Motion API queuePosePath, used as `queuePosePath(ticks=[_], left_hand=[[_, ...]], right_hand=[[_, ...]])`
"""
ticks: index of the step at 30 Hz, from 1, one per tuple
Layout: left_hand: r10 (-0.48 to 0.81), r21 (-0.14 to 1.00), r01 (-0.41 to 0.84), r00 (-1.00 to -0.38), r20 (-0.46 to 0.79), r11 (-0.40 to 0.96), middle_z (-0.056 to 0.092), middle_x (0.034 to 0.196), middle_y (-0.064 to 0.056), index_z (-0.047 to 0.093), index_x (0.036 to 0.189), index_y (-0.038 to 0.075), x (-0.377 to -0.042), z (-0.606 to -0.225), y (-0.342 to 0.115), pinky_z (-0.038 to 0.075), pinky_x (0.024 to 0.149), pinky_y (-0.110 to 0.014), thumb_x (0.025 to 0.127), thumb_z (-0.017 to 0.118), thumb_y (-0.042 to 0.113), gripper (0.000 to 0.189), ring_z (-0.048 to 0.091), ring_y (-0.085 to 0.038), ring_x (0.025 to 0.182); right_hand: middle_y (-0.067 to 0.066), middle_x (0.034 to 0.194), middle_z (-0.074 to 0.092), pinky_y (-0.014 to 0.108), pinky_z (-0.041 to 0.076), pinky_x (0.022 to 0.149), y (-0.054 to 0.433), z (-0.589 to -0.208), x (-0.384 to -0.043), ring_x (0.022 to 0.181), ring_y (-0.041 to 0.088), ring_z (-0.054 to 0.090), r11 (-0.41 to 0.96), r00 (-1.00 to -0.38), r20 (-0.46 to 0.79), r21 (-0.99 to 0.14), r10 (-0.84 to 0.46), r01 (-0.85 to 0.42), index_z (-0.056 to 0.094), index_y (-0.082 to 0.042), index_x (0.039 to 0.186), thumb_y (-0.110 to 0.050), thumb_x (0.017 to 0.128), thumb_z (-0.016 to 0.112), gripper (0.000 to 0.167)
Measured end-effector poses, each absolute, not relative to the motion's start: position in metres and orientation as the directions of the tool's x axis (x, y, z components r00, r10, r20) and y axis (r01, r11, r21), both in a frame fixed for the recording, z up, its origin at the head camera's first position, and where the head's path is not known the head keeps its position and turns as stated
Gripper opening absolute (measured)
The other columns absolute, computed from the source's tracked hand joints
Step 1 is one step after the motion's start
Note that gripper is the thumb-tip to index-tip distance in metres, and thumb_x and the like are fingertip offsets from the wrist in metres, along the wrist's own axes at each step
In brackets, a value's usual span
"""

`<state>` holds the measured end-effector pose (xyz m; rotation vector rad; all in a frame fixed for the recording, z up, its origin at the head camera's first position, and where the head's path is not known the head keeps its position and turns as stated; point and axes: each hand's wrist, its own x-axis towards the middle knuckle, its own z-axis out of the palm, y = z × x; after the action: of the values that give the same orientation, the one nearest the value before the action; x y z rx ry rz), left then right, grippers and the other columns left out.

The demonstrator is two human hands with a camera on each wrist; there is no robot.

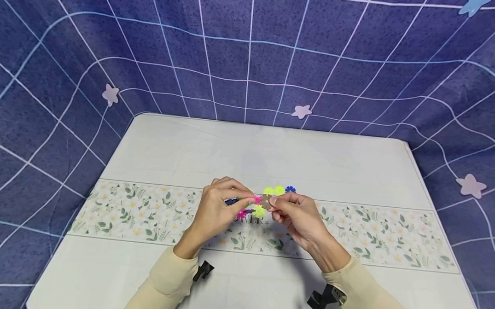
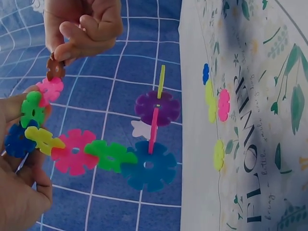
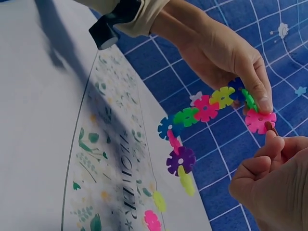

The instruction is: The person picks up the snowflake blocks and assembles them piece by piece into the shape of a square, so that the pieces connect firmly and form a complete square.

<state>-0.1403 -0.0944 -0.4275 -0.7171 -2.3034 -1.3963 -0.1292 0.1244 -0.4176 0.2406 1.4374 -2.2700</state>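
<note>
My left hand (image 1: 218, 206) pinches one end of a chain of notched plastic snowflake discs, at its pink disc (image 3: 260, 121) and green disc (image 2: 32, 109). My right hand (image 1: 300, 216) holds a brown snowflake disc (image 2: 56, 69) between thumb and finger. The brown disc meets the pink disc's edge; how deep their slots interlock, I cannot tell. From my left hand the chain runs through a dark blue disc (image 2: 20, 139), yellow disc (image 2: 44, 140), pink and green to a blue disc (image 2: 148, 166), then a purple disc (image 3: 181, 161) and a yellow end disc (image 3: 186, 181).
Loose discs lie on the white table cover (image 1: 190, 143): a blue disc (image 1: 290, 189), a pink disc (image 2: 224, 105) and several yellow ones, including one nearer (image 2: 219, 155). A printed floral band (image 1: 137, 209) crosses the cover. Blue gridded cloth (image 1: 218, 56) hangs behind and at both sides.
</note>
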Motion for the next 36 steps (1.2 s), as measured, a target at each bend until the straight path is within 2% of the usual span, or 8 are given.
queuePosePath(ticks=[13,18,20,23,27,31,34,36], left_hand=[[0.235,0.747,0.594,-0.805,0.545,0.299,0.078,0.088,0.0,0.084,0.088,0.011,-0.137,-0.433,-0.093,0.051,0.086,-0.033,0.084,0.085,0.01,0.005,0.07,-0.015,0.089],[0.227,0.734,0.627,-0.779,0.585,0.26,0.077,0.088,-0.002,0.084,0.089,0.008,-0.136,-0.435,-0.089,0.051,0.076,-0.028,0.086,0.084,0.01,0.003,0.068,-0.016,0.087],[0.228,0.724,0.641,-0.767,0.599,0.254,0.077,0.088,-0.002,0.084,0.09,0.008,-0.136,-0.433,-0.089,0.049,0.077,-0.028,0.087,0.083,0.011,0.004,0.067,-0.016,0.087],[0.236,0.715,0.637,-0.771,0.592,0.288,0.077,0.088,0.001,0.084,0.09,0.011,-0.137,-0.429,-0.09,0.048,0.081,-0.03,0.085,0.085,0.011,0.005,0.068,-0.014,0.087],[0.268,0.716,0.583,-0.812,0.518,0.383,0.078,0.093,0.004,0.084,0.091,0.015,-0.138,-0.423,-0.092,0.048,0.089,-0.037,0.086,0.085,0.015,0.006,0.069,-0.013,0.094],[0.331,0.699,0.519,-0.854,0.401,0.492,0.076,0.105,0.006,0.082,0.104,0.019,-0.138,-0.42,-0.091,0.044,0.097,-0.043,0.084,0.086,0.027,0.022,0.065,-0.013,0.105],[0.372,0.673,0.503,-0.862,0.344,0.542,0.075,0.107,0.007,0.08,0.112,0.02,-0.138,-0.42,-0.09,0.042,0.099,-0.043,0.079,0.09,0.035,0.037,0.062,-0.012,0.104],[0.383,0.662,0.503,-0.862,0.333,0.556,0.074,0.104,0.006,0.08,0.112,0.019,-0.137,-0.42,-0.09,0.043,0.098,-0.043,0.077,0.092,0.036,0.041,0.062,-0.012,0.101]], right_hand=[[0.001,0.074,0.07,0.017,0.05,0.057,0.121,-0.417,-0.121,0.058,0.007,0.059,-0.379,-0.886,-0.393,-0.802,-0.246,0.462,0.065,-0.008,0.082,0.001,0.099,0.061,0.02],[0.0,0.074,0.069,0.017,0.05,0.058,0.121,-0.416,-0.119,0.059,0.006,0.059,-0.39,-0.895,-0.375,-0.807,-0.242,0.444,0.064,-0.008,0.082,0.001,0.099,0.06,0.019],[0.0,0.074,0.07,0.017,0.051,0.058,0.119,-0.416,-0.119,0.059,0.007,0.06,-0.4,-0.901,-0.367,-0.808,-0.233,0.432,0.064,-0.008,0.082,0.0,0.1,0.061,0.019],[0.0,0.074,0.071,0.017,0.052,0.058,0.118,-0.416,-0.12,0.059,0.006,0.061,-0.404,-0.907,-0.359,-0.813,-0.218,0.419,0.064,-0.007,0.083,-0.001,0.1,0.062,0.017],[-0.001,0.074,0.071,0.016,0.051,0.057,0.118,-0.417,-0.122,0.06,0.006,0.061,-0.377,-0.906,-0.356,-0.825,-0.229,0.42,0.063,-0.007,0.086,-0.003,0.1,0.062,0.014],[-0.002,0.073,0.072,0.016,0.049,0.056,0.118,-0.42,-0.124,0.06,0.006,0.061,-0.355,-0.9,-0.367,-0.829,-0.235,0.431,0.063,-0.008,0.086,-0.003,0.099,0.063,0.014],[-0.002,0.072,0.071,0.017,0.048,0.055,0.117,-0.421,-0.125,0.06,0.006,0.06,-0.346,-0.9,-0.374,-0.833,-0.225,0.433,0.063,-0.009,0.085,-0.003,0.098,0.063,0.015],[-0.002,0.072,0.071,0.017,0.048,0.056,0.117,-0.421,-0.125,0.06,0.006,0.06,-0.336,-0.899,-0.374,-0.836,-0.227,0.433,0.063,-0.009,0.086,-0.003,0.098,0.063,0.014]])
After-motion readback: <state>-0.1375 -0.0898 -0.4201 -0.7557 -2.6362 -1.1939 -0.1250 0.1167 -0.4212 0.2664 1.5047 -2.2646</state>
